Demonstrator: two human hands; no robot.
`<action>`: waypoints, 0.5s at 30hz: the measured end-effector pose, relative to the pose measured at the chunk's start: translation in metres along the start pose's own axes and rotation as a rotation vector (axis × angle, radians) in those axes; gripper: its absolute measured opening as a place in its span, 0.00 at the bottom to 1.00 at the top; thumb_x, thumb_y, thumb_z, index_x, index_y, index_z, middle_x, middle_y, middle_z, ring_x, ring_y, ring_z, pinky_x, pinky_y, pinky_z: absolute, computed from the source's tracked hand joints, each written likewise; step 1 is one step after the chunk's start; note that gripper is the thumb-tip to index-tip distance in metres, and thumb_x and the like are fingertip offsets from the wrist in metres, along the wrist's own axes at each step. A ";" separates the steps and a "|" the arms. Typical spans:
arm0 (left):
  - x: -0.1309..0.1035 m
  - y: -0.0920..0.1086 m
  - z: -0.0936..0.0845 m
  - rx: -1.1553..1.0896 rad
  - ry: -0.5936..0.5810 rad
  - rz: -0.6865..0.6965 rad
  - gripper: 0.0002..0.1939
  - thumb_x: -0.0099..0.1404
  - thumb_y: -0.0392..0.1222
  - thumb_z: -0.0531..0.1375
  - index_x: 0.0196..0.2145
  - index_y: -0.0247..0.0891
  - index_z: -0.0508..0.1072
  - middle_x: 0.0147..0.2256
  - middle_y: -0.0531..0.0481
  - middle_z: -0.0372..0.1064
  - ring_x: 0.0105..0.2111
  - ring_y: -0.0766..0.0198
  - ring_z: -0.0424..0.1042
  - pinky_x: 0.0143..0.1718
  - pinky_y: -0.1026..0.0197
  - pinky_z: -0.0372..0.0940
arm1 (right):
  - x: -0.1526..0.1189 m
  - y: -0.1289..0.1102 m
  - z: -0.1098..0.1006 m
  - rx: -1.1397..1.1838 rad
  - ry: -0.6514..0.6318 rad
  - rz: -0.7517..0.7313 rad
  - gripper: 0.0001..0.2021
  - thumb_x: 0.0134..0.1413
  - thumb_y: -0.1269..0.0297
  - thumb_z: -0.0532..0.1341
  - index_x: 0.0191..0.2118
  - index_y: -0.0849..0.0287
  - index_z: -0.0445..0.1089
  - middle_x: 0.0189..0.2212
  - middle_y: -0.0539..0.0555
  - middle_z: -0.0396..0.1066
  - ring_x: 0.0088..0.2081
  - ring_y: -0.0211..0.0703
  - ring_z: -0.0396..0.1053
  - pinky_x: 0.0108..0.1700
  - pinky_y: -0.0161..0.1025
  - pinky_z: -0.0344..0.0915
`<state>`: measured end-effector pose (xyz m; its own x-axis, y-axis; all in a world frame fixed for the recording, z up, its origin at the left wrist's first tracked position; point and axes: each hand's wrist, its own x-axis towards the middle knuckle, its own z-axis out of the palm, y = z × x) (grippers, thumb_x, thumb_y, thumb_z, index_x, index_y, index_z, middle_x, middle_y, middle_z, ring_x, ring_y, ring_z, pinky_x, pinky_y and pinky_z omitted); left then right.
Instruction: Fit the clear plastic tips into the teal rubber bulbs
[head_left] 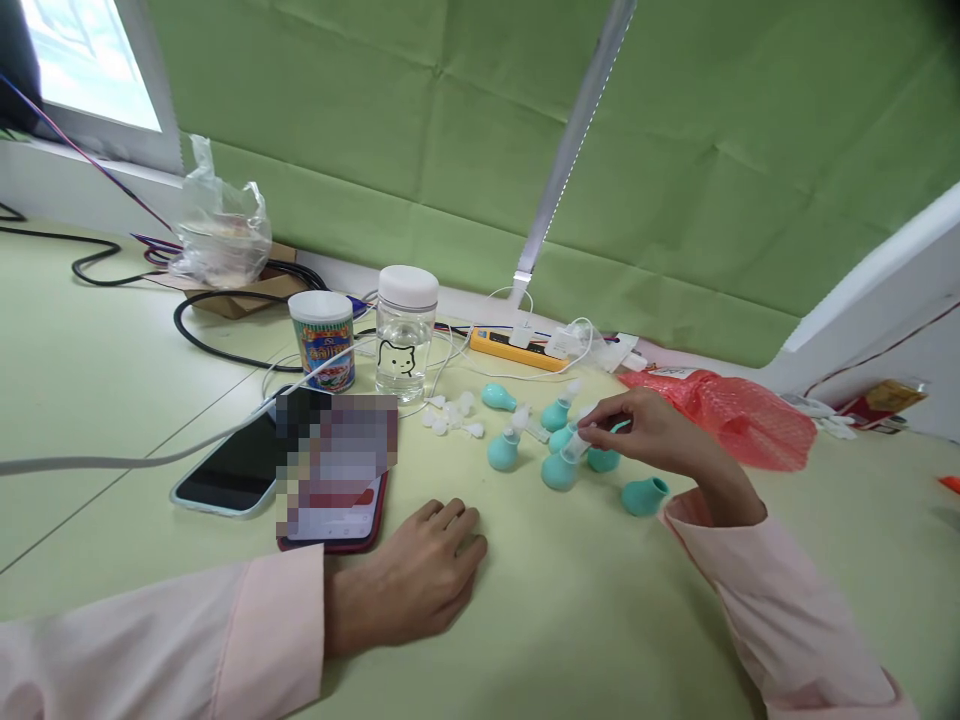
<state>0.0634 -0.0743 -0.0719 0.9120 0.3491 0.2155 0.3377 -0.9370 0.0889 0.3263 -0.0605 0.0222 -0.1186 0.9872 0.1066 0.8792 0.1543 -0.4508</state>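
Observation:
My right hand (637, 430) reaches in from the right, its thumb and fingertips pinched on the clear nozzle (574, 446) of a teal rubber bulb (559, 473) that stands on the table. Around it sit several similar bulbs, among them one with a clear tip (503, 451), one lying on its side (497, 397) and one with an open mouth (643, 495). Part of the group is hidden behind my fingers. Loose white plastic pieces (452, 413) lie to the left of the bulbs. My left hand (420, 575) rests palm down with curled fingers, nothing visible in it.
Two phones (232, 465) lie on the left, a white cable crossing above them. Behind stand a printed cup (324, 345) and a lidded water bottle (403, 345). An orange power strip (517, 350) and a red bubble-wrap bag (742, 420) are near the wall.

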 end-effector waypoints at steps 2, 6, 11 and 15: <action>0.000 0.000 0.000 0.003 -0.005 -0.004 0.04 0.61 0.34 0.50 0.33 0.35 0.63 0.37 0.42 0.63 0.38 0.56 0.62 0.38 0.56 0.59 | 0.000 0.001 0.001 0.021 0.008 0.008 0.06 0.42 0.63 0.60 0.26 0.57 0.74 0.23 0.53 0.73 0.25 0.43 0.69 0.24 0.36 0.68; 0.000 0.000 0.000 0.000 -0.019 -0.002 0.04 0.61 0.34 0.50 0.33 0.35 0.63 0.37 0.42 0.63 0.38 0.56 0.62 0.38 0.56 0.59 | 0.002 0.008 0.003 0.184 -0.052 0.049 0.08 0.42 0.60 0.61 0.26 0.57 0.74 0.27 0.54 0.73 0.26 0.45 0.70 0.21 0.36 0.69; 0.000 -0.001 -0.002 -0.006 -0.018 -0.004 0.03 0.61 0.34 0.50 0.32 0.35 0.63 0.36 0.43 0.63 0.37 0.56 0.62 0.38 0.56 0.59 | -0.002 0.012 0.002 0.213 -0.076 0.104 0.10 0.43 0.57 0.60 0.26 0.56 0.75 0.29 0.54 0.74 0.27 0.45 0.71 0.22 0.37 0.71; 0.001 0.000 -0.002 -0.005 -0.012 -0.006 0.03 0.60 0.34 0.50 0.32 0.35 0.63 0.36 0.43 0.63 0.38 0.56 0.62 0.38 0.56 0.59 | -0.009 0.009 0.003 0.184 -0.030 0.141 0.11 0.44 0.57 0.59 0.27 0.56 0.75 0.26 0.53 0.74 0.25 0.45 0.71 0.24 0.38 0.71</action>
<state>0.0636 -0.0741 -0.0703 0.9126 0.3546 0.2035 0.3421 -0.9349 0.0949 0.3336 -0.0683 0.0144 -0.0171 0.9998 0.0058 0.7892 0.0171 -0.6138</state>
